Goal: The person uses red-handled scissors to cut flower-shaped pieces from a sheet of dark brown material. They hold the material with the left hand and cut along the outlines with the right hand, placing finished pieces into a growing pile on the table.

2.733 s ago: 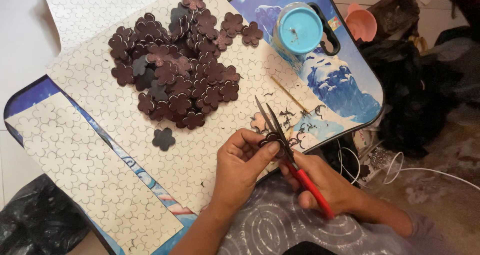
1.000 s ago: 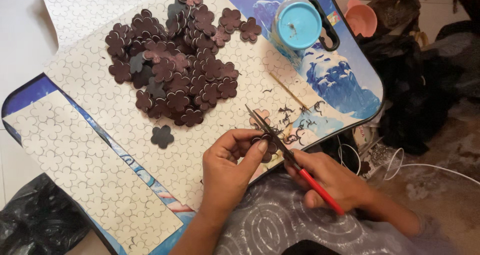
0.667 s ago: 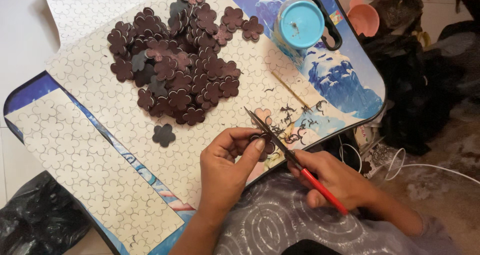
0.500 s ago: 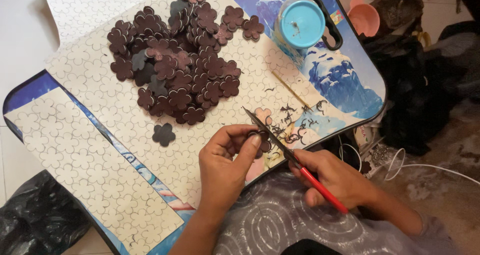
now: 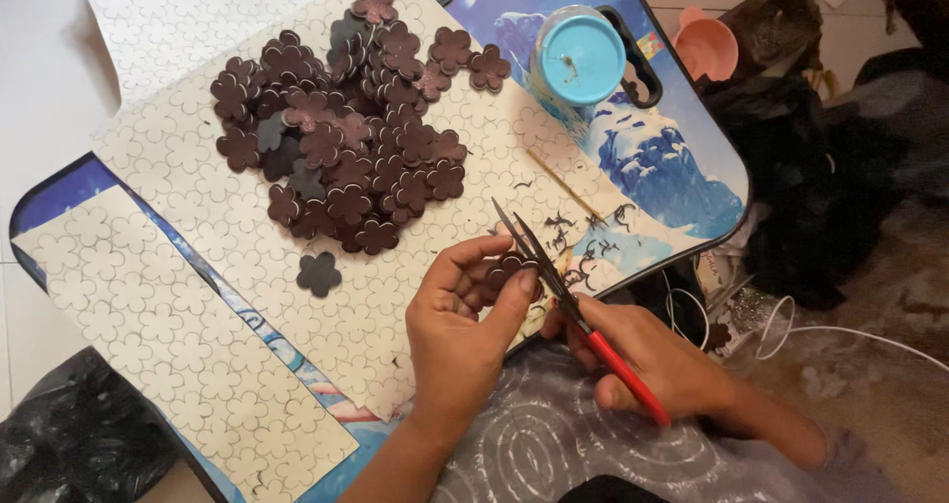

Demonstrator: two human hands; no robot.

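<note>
Scissors (image 5: 554,286) shifted lower; left hand (image 5: 465,330) pinching brown flower (image 5: 509,269).

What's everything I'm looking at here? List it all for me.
flower cutouts: one heap, dark brown, on the upper sheet
single flower: one, dark, apart below the heap
flower-patterned sheets: about three, cream, across the tray
tray: one, blue printed, underneath
lidded tub: one, light blue, top of tray
stick: one, thin, right of heap
cup: one, pink, beyond tray
scissors: one, red-handled, right hand
left hand: pinching a flower piece
right hand: gripping scissors
</note>
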